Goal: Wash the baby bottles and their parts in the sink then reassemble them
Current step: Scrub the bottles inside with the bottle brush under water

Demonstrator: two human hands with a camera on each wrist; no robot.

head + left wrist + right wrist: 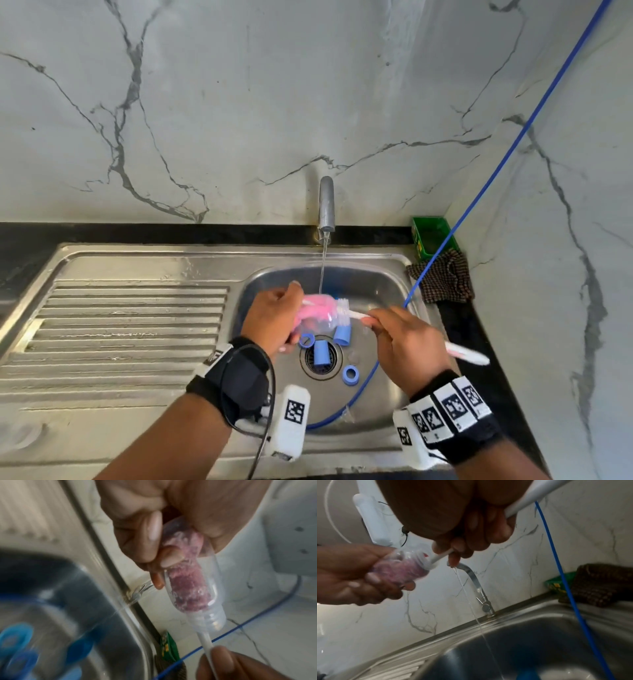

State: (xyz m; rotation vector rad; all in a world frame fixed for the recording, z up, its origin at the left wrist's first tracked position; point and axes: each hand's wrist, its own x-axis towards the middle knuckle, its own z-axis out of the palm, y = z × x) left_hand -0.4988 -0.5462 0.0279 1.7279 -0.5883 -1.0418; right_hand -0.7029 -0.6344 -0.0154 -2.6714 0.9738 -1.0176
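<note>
Leftmost, the left hand (pixel 274 315) wraps its fingers round a clear baby bottle (pixel 325 313) held on its side over the sink (pixel 376 284), under the tap (pixel 326 205) stream. Inside sits the pink brush (pixel 317 310); the right hand (pixel 407 339) grips its white handle. Below lie blue caps (pixel 322 354) and rings (pixel 350 374) near the drain.

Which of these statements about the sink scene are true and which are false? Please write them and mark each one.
1. The left hand grips the clear bottle. True.
2. The pink brush head is inside the bottle. True.
3. The tap is off. False: water runs from it.
4. The right hand is empty. False: it holds the white brush handle.
5. Blue parts lie in the sink. True.
</note>
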